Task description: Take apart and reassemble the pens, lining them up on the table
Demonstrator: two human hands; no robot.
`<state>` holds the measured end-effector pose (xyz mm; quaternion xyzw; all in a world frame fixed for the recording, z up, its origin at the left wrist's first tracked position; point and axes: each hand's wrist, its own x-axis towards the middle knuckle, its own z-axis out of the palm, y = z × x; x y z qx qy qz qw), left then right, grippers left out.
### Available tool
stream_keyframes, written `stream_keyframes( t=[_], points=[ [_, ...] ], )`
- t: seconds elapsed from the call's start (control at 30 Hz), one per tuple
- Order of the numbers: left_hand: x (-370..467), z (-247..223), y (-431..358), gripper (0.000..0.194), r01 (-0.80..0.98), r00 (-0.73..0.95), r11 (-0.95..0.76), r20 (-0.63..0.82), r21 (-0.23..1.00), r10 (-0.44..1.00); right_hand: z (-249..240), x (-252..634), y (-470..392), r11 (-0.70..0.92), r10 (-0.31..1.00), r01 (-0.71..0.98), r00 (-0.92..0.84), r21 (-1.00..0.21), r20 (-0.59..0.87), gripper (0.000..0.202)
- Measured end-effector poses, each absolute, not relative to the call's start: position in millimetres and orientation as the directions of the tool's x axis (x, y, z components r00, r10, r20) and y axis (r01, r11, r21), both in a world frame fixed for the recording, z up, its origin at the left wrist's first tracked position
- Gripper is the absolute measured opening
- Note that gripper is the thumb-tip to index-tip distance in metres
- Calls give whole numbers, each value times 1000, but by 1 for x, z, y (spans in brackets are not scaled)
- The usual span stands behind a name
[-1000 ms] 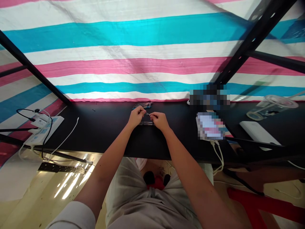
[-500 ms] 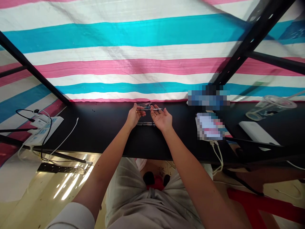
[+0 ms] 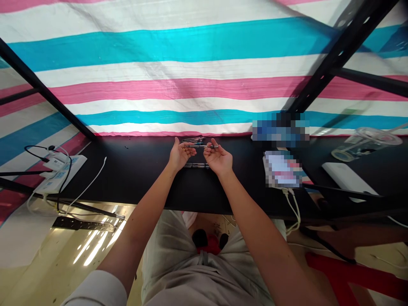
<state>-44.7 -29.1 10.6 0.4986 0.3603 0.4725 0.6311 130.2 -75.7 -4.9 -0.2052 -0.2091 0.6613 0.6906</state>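
A slim pen [image 3: 201, 146] is held level between my two hands just above the black tabletop. My left hand [image 3: 179, 157] pinches its grey left part between thumb and fingers. The fingers of my right hand [image 3: 220, 160] are curled around its dark right end, palm turned up. Between the hands the pen shows a thin, pale stretch; whether its parts are separate I cannot tell. Behind the hands lies a loose pile of pens [image 3: 192, 140], partly covered by them. Nearer to me, a few pens [image 3: 196, 165] lie side by side on the tabletop.
A white power strip [image 3: 65, 175] with plugs and cables stands at the left. To the right are a blurred phone [image 3: 283, 169] with white cables, a white power bank [image 3: 349, 180] and a clear plastic cup [image 3: 360, 144]. Black metal posts frame the table [image 3: 134, 182].
My right fingers have curled in around the pen's right end, where the palm was more open before. My hands have moved slightly apart, and the pen's thin middle shows more.
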Motion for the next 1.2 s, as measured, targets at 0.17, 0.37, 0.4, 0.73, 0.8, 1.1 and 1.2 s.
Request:
stream_keyframes(
  t=[0.17,0.37,0.4,0.73,0.8,1.1,1.2],
  points=[
    [-43,13,-32,87,-279,307,92,-2,956,952,-3,131,-78,45,999,-830,48,-556,9,38],
    [-42,15,-34,88,-262,308,98,-13,960,951,-1,131,-78,65,995,-787,94,-614,-15,38],
    [-42,15,-33,88,-249,309,89,-8,964,951,-1,131,-78,60,996,-789,90,-612,-18,37],
    [-43,12,-31,85,-286,321,83,14,955,947,-1,131,-78,80,997,-790,67,-607,44,33],
    [-43,13,-31,84,-318,322,92,16,943,947,-2,132,-77,62,998,-795,48,-603,39,34],
    [-43,12,-30,86,-264,323,55,35,963,946,-5,133,-75,18,999,-836,42,-549,-31,39],
    [-43,12,-31,83,-330,342,88,32,940,939,-4,133,-75,-8,998,-886,23,-463,-60,39]
  ],
)
